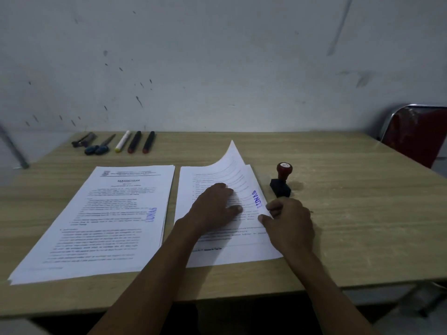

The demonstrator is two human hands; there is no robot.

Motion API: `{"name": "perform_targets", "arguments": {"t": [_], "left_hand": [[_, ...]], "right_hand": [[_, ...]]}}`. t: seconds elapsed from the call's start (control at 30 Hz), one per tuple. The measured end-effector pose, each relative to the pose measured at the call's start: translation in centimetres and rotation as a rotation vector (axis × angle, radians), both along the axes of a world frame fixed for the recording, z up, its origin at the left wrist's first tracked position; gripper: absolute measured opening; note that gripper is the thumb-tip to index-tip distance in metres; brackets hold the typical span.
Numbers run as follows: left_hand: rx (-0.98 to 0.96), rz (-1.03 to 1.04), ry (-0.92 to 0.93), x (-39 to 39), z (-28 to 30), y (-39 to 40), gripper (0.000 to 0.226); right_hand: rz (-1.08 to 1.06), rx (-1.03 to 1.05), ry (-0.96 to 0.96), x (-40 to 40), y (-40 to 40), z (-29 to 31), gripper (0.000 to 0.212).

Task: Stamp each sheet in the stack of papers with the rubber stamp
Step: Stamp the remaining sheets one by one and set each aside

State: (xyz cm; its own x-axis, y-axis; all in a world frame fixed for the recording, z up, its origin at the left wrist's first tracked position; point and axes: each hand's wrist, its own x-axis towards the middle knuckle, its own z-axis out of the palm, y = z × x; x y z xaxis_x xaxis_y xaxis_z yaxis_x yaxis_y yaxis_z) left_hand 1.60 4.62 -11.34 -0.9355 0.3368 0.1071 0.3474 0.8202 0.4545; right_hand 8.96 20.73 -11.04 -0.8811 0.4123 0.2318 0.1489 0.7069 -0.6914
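Note:
Two piles of printed sheets lie side by side on the wooden table. The left stack [104, 221] shows a blue stamp mark on its top page. On the right stack [232, 247] my left hand [212, 206] rests flat, fingers spread. My right hand [287, 221] pinches the right edge of the top sheet [235, 165], which carries a blue stamp mark and curls upward at its far corner. The rubber stamp [281, 181], black base with a red knob, stands upright on the table just beyond my right hand, untouched.
Along the table's far edge lie a dark clip, blue-handled scissors [99, 147], a white marker [122, 141] and two black markers [141, 142]. A red chair [418, 134] stands at the far right. A plain wall rises behind the table [362, 213].

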Motion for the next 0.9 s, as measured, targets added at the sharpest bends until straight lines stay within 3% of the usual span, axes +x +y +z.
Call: {"name": "perform_targets", "arguments": {"t": [0.23,0.37,0.47,0.53,0.63,0.77,0.83,0.9], "left_hand": [[0.234,0.106,0.056,0.2,0.0,-0.6,0.067],[0.412,0.343,0.202,0.1,1.0,-2.0,0.076],[0.577,0.577,0.132,0.1,2.2,-3.6,0.085],[0.849,0.645,-0.026,0.1,3.0,-4.8,0.072],[1.262,0.514,-0.26,0.2,3.9,-7.1,0.017],[1.254,0.561,-0.194,0.6,4.9,-9.8,0.025],[1.215,0.581,-0.191,1.0,5.8,-10.9,0.012],[1.151,0.626,-0.168,1.4,6.4,-12.4,0.016]], "right_hand": [[0.008,-0.166,0.127,-0.4,0.4,0.3,0.01],[0.078,-0.393,0.226,-0.2,0.7,1.0,0.008],[0.122,-0.661,0.275,0.2,0.3,1.9,0.01],[0.143,-0.817,0.289,0.2,0.1,2.5,0.006],[0.131,-0.931,0.3,0.1,-0.2,3.3,0.003],[0.152,-0.909,0.302,-0.2,-1.2,3.4,0.01],[0.162,-0.851,0.281,-0.4,-2.3,3.0,0.012],[0.172,-0.777,0.241,-0.6,-3.6,2.7,0.015]]}}
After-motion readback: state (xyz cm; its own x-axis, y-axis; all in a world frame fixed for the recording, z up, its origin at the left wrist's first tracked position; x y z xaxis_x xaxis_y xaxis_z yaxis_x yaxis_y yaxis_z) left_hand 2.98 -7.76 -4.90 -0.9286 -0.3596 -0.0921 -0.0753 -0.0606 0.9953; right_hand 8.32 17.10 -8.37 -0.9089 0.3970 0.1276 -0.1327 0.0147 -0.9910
